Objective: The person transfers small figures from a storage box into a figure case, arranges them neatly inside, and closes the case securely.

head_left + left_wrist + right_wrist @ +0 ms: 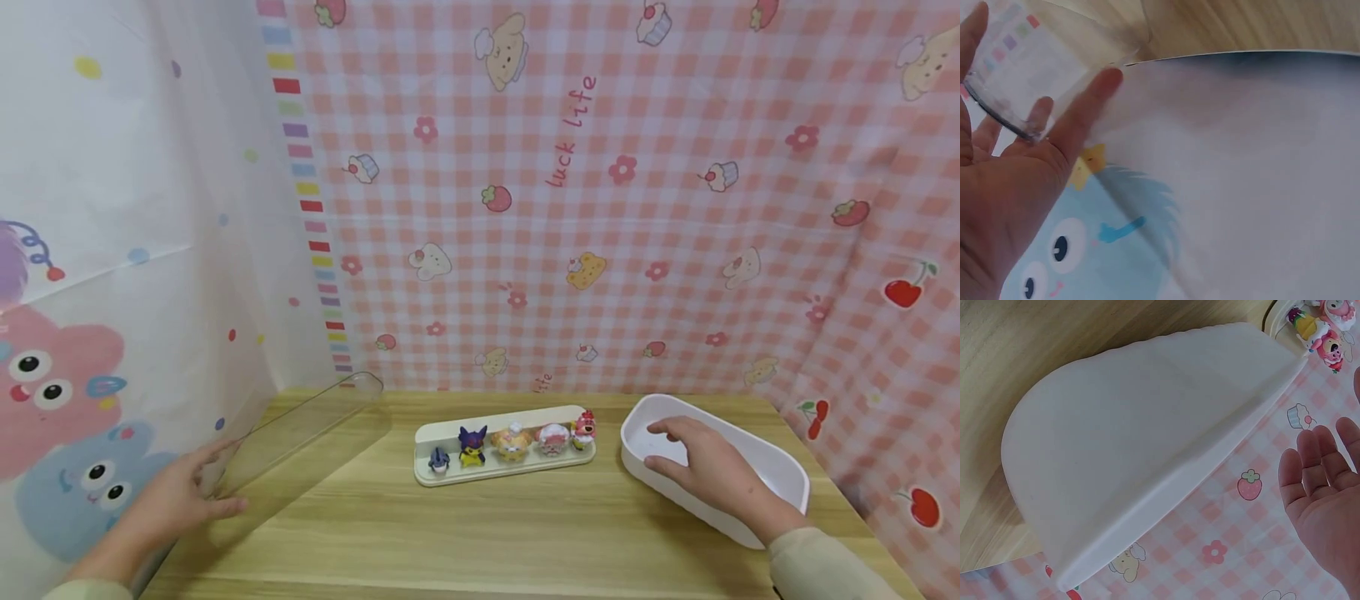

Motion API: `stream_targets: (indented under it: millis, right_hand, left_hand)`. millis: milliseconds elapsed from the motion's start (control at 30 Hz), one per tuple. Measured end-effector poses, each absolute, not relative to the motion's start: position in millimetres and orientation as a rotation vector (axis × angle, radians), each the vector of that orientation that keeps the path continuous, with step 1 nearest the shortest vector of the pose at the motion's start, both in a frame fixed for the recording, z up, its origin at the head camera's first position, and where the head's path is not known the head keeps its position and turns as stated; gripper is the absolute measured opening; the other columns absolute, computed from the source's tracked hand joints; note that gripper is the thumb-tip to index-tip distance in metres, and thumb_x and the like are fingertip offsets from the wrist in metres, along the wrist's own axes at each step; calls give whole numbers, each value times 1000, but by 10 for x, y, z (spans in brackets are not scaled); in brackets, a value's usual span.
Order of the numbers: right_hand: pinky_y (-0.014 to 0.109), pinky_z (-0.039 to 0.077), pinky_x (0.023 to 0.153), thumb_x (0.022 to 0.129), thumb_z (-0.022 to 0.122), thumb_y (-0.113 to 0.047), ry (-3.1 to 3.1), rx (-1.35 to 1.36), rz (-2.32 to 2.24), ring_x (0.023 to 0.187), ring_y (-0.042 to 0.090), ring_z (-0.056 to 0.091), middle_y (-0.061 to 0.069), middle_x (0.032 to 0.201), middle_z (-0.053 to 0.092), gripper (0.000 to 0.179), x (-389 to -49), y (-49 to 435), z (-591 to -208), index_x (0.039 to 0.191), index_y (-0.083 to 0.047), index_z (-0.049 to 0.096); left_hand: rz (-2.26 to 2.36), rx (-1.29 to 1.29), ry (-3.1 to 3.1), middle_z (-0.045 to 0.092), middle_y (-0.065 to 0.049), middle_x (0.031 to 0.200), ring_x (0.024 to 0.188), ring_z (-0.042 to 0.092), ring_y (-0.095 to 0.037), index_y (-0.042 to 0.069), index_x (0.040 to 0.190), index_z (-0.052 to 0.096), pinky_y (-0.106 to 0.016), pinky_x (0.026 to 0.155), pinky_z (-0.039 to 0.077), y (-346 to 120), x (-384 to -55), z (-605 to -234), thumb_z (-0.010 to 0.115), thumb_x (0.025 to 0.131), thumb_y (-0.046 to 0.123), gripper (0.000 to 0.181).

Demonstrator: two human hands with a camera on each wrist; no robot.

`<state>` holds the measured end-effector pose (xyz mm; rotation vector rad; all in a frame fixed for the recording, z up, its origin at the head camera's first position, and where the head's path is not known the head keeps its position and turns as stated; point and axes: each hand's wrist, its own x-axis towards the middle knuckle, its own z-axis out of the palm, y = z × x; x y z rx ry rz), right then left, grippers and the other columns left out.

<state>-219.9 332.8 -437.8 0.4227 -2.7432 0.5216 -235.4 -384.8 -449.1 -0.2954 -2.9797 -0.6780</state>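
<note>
My left hand is at the near end of a long clear plastic cover, thumb along one side and fingers round the other. In the left wrist view the cover's dark rim runs between the thumb and fingers. My right hand hovers over a white bin, fingers apart and holding nothing. Between the hands sits a cream tray with several figurines in a row: a small grey-blue one, a purple-and-yellow one, an orange one, a pink-and-white one and a red-topped one.
A wooden table carries everything. Behind it hangs a pink checked cloth, which also covers the right side. A white cloth with cartoon faces hangs along the left edge.
</note>
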Motion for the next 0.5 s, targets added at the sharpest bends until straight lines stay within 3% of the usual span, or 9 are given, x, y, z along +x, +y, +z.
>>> stream_targets:
  millis: [233,500]
  right_hand:
    - [55,60,89,91,87,-30,-2757,405,529,107,32,73,12,125,76,43,-2204,3338,-4377,125,-7,74]
    - [57,60,90,93,85,-31,-2771,416,536,109,34,73,12,124,76,43,-2249,3323,-4315,127,-7,73]
  left_hand:
    - [-785,-122,-3051,53,-42,148,126,57,-65,-18,154,36,-65,96,58,-3890,-2403,-4511,92,82,45,111]
    - [-806,-134,-2975,54,-38,150,126,61,-59,-15,154,38,-62,92,60,-3867,-2333,-4496,94,79,46,112]
